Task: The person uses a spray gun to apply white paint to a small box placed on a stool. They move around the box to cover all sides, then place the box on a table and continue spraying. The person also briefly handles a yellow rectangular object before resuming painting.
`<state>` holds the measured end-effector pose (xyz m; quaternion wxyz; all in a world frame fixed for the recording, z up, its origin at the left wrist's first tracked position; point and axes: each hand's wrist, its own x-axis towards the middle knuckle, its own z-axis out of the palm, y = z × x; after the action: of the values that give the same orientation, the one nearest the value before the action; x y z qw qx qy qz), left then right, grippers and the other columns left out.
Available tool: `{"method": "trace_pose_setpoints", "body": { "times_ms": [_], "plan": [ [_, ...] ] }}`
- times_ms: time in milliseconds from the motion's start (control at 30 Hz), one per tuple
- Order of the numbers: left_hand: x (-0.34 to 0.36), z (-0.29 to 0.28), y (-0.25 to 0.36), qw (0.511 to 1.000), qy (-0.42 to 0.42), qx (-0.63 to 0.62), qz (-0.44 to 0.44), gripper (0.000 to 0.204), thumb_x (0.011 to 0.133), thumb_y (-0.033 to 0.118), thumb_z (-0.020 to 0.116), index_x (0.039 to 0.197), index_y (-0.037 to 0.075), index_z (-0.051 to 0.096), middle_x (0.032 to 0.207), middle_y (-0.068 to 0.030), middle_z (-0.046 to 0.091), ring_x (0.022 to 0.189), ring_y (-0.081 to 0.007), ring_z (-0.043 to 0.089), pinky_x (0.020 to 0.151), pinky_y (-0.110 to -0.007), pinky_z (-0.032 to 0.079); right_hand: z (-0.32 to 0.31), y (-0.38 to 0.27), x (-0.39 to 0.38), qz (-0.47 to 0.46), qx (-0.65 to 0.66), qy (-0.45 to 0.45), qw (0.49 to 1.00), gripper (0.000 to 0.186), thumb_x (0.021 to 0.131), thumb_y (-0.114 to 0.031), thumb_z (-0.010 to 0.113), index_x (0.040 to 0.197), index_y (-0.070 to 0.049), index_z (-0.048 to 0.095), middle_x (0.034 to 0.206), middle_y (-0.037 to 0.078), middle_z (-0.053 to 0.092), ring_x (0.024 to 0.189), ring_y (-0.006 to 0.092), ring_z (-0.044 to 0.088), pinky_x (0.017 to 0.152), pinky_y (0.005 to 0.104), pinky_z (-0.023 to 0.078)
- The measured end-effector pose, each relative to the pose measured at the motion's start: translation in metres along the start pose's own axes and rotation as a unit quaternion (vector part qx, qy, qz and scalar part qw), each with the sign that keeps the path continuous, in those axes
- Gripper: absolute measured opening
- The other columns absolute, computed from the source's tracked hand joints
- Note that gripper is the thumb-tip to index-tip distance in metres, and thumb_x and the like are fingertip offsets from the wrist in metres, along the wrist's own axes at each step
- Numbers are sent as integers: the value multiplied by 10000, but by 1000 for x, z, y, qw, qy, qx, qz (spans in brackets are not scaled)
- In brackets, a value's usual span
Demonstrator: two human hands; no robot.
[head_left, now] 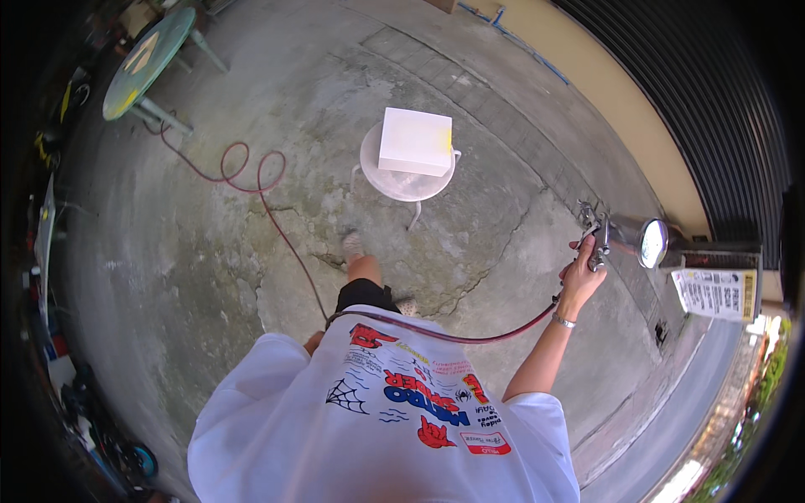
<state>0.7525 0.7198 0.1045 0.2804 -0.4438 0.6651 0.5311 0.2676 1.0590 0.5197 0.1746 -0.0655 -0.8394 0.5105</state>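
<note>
My right hand (581, 272) is closed around the handle of a metal spray gun (597, 239), held out to the right with its shiny cup toward the wall side. A dark red air hose (470, 339) runs from the gun's lower end across the front of my shirt. Only a bit of my left hand (314, 342) shows beside my shirt, close to the hose; its fingers are hidden. Ahead, a white box (415, 138) with a yellow patch at its right edge rests on a round white stool (390, 186). Both hands are apart from the box.
The hose lies in loops on the cracked concrete floor (201, 251), leading to a green, paint-marked round table (159, 50) at the far left. A dark ribbed shutter (704, 101) lines the right side. A printed sign (717, 293) stands near the gun.
</note>
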Motion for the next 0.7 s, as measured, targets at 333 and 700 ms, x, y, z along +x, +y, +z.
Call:
{"method": "trace_pose_setpoints", "body": {
  "times_ms": [333, 700],
  "plan": [
    [32, 71, 140, 987, 90, 102, 87, 509, 971, 556, 577, 1049, 88, 761, 1049, -247, 717, 1035, -418, 688, 891, -480, 531, 6, 27, 75, -92, -46, -96, 990, 477, 1011, -391, 652, 811, 34, 734, 485, 36, 532, 387, 113, 497, 387, 323, 349],
    [81, 93, 351, 956, 119, 199, 180, 502, 982, 539, 544, 985, 89, 766, 976, -231, 714, 987, -442, 665, 873, -520, 509, -15, 42, 174, -111, -47, -146, 982, 423, 1038, -317, 619, 844, 51, 698, 615, 57, 648, 389, 94, 496, 370, 295, 349]
  ]
}}
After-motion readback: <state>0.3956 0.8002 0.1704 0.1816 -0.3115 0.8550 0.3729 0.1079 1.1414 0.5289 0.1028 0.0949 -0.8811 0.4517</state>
